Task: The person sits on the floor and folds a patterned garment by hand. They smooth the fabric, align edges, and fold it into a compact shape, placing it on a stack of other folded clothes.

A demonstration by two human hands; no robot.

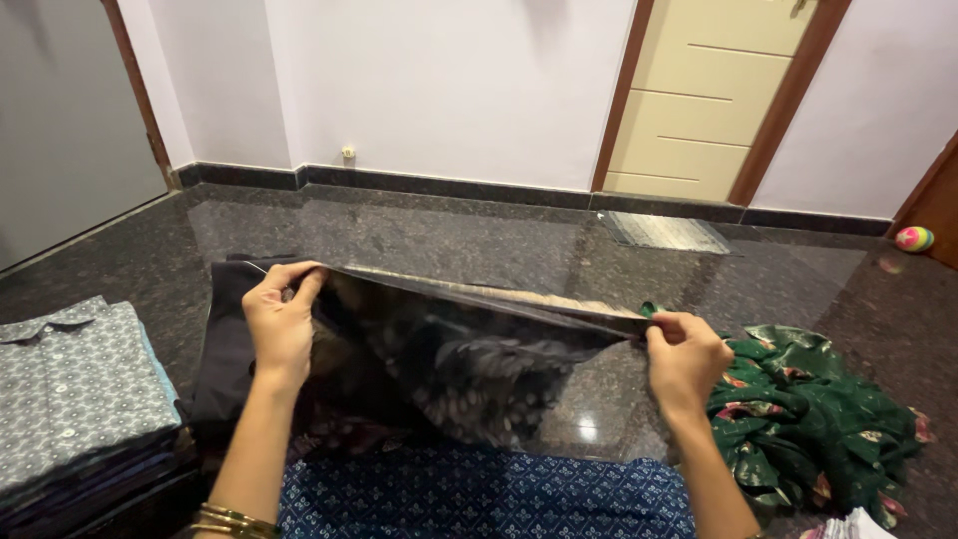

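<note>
Held a dark sheer patterned cloth [459, 369] stretched above the polished stone floor [479, 235], left hand [279, 324] pinched shut on one upper corner, right hand [684, 359] pinched shut on the other; lay beside a green floral garment [808, 419], a stack of folded shirts [75, 399], a blue printed fabric [489, 499]

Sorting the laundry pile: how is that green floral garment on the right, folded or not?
Not folded. The green floral garment lies crumpled in a loose heap on the dark floor, beside the right hand.
</note>
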